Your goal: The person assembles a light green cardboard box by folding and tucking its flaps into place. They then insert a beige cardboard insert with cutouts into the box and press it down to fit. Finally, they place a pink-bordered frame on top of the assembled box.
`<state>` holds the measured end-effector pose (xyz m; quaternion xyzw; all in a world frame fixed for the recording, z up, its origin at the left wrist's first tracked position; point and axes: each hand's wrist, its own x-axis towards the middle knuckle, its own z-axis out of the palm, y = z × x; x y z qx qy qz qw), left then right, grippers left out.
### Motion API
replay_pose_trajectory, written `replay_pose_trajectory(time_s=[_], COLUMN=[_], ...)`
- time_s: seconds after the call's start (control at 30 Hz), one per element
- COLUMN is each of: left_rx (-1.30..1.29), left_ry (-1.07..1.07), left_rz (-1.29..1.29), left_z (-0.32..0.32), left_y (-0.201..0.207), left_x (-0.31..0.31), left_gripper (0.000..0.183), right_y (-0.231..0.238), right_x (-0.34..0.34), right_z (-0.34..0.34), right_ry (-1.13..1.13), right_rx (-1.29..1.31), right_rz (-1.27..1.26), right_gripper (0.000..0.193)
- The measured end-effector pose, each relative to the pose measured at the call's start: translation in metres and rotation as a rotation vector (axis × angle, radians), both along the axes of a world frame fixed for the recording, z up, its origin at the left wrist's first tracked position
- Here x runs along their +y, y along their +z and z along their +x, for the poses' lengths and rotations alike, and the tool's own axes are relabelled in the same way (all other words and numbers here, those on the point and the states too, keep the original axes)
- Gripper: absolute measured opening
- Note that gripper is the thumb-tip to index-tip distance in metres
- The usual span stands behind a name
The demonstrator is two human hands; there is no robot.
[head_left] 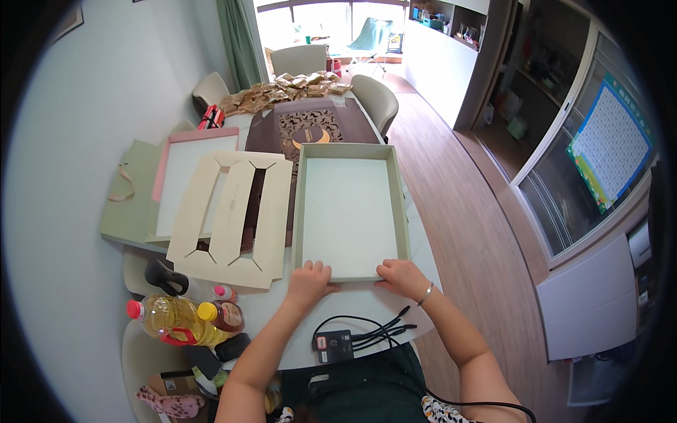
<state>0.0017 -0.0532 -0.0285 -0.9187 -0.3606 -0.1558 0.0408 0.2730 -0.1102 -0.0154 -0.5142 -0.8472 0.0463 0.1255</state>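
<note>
A shallow, pale green open box [403,211] with a white inside lies on the table in front of me. My left hand [309,283] is closed over the left part of its near wall, thumb toward the middle. At the near right corner my right hand [405,279], with a silver bracelet at the wrist, grips the same wall. The box looks bare inside. Left of it rests a flat cream cardboard insert [233,204] with long cut slots. Partly under that insert sits a pink-rimmed box [161,169] with a white inside.
Near me lies a black device with cables [331,345]. At the left edge stand an oil bottle [173,314], a yellow-capped jar [224,315] and a dark-handled bottle [168,276]. A dark patterned sheet [361,127] and many small packets [296,88] cover the far end. Chairs [377,102] surround the table.
</note>
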Motion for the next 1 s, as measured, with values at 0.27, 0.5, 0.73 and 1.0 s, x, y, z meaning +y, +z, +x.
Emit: replay_pose_trajectory(time_s=[0.27,0.5,0.73,1.0], left_rx=[0.181,0.279,0.327,0.461], left_ry=[0.086,0.065,-0.013,0.011], left_rz=[0.035,-0.041,-0.125,-0.150], left_z=[0.004,-0.001,0.009,0.013], left_y=[0.009,0.004,-0.002,0.035], left_x=[0.004,0.014,0.020,0.016], left_gripper=[0.037,0.003,0.003,0.010], right_y=[-0.002,-0.002,0.002,0.007], right_x=[-0.011,0.006,0.012,0.027], right_z=[0.018,0.022,0.010,0.016], right_ry=[-0.062,-0.037,-0.193,-0.149], right_rx=[-0.258,-0.269,-0.416,-0.494], right_rz=[0.182,-0.012,0.005,-0.182], right_gripper=[0.027,0.021,0.004,0.009])
